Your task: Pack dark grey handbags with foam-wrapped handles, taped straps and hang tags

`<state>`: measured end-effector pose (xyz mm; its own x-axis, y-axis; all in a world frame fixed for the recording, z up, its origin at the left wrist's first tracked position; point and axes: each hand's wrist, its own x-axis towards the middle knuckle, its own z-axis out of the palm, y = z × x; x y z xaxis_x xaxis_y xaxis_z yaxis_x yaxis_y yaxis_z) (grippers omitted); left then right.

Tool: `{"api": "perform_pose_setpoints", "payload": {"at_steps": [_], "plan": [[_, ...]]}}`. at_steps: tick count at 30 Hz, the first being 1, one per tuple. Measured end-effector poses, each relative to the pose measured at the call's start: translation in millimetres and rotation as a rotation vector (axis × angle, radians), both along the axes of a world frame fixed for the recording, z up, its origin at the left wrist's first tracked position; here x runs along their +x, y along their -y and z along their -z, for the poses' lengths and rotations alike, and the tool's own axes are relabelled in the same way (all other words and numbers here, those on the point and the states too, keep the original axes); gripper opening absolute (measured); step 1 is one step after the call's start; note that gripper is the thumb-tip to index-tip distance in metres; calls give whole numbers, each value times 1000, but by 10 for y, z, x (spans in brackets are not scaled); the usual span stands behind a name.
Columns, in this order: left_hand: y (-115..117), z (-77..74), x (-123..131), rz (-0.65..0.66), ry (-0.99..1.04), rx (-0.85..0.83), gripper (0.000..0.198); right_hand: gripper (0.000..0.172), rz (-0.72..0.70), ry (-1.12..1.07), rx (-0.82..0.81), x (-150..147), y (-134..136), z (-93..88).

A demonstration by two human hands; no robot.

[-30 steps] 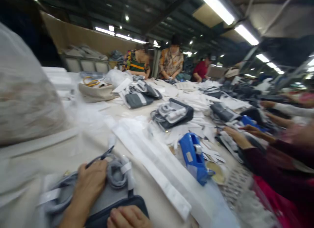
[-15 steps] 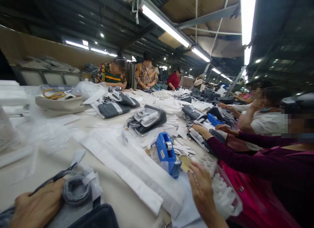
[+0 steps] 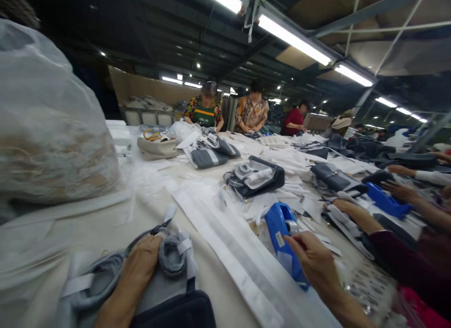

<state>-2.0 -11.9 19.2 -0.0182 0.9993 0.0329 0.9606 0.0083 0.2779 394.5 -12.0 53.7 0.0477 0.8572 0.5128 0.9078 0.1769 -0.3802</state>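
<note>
Now right hand (image 3: 313,260) has left the bag (image 3: 179,311) for the dispenser (image 3: 275,228), thumb and finger near-pinched beside it, holding anything or not, can't tell; bag lower left, steadied by left hand (image 3: 141,260) alone, grip hidden

A grey-and-navy fabric bag (image 3: 162,286) lay near left on the cream-covered table (image 3: 211,277), a bulging translucent plastic sack (image 3: 56,140) beyond it. Rightward came long white flat strips (image 3: 225,253), then a blue plastic tape dispenser (image 3: 276,222).
</note>
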Motion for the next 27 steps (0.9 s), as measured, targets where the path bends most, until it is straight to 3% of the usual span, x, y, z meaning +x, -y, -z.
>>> {"api": "perform_pose_setpoints", "payload": {"at_steps": [3, 8, 12, 16, 19, 22, 27], "plan": [[0, -17, 23, -6, -15, -74, 35, 44, -162, 36, -165, -685, -298, 55], [4, -14, 41, -74, 8, -98, 32, 6, -380, 143, -220, -1599, -769, 405], [-9, -17, 44, -105, 29, -116, 34, 18, -478, 265, -176, -2052, -902, 634], [-20, -25, 52, -128, 31, -137, 35, 15, -489, 348, -150, -2247, -872, 823], [-25, -26, 59, -135, 32, -142, 35, 23, -473, 361, -177, -2291, -891, 884], [-21, -16, 64, -138, 38, -133, 36, 24, -443, 326, -247, -2329, -959, 814], [-14, 18, 59, -141, 60, -120, 36, 17, -421, 182, -428, -2384, -935, 546]]}}
